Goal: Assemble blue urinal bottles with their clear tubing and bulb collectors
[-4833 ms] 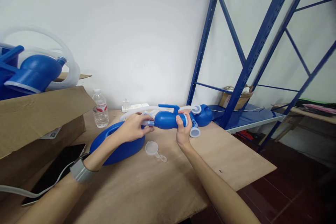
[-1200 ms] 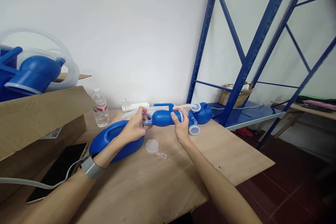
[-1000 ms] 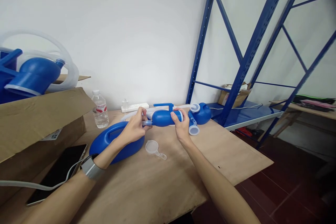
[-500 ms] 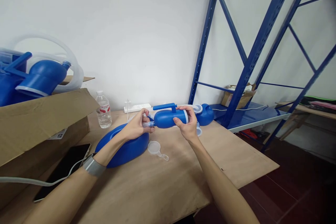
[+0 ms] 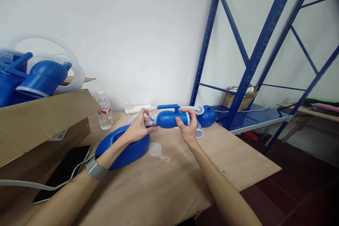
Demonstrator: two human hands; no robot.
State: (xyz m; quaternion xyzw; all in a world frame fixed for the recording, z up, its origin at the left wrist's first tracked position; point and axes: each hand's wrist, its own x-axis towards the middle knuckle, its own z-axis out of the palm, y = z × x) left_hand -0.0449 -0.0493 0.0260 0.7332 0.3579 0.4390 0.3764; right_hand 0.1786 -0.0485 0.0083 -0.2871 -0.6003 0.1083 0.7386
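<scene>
My right hand (image 5: 188, 125) is wrapped round the wide, white-rimmed end of a blue plastic urinal head (image 5: 166, 119), held sideways above the table with its handle on top. At its narrow left end, my left hand (image 5: 140, 127) pinches the clear plastic tube (image 5: 150, 123), which meets the spout; how far they overlap is hidden by the fingers. Beneath my left forearm lies a larger blue plastic bottle (image 5: 129, 153). A translucent round cap with a strap (image 5: 155, 149) rests on the table just below my hands.
On the left, a cardboard box (image 5: 47, 123) holds more blue handled vessels (image 5: 47, 76) and coiled tubing. A water bottle (image 5: 105, 111), a phone (image 5: 62, 173) and a power strip (image 5: 139, 108) are on the table (image 5: 169, 190). Another blue bottle (image 5: 208, 116) stands behind my right hand, near blue shelving (image 5: 254, 56).
Both hands and the blue urinal head have shifted very slightly to the right. My left fingers keep their pinch on the tube at the spout, and my right grip is unchanged.
</scene>
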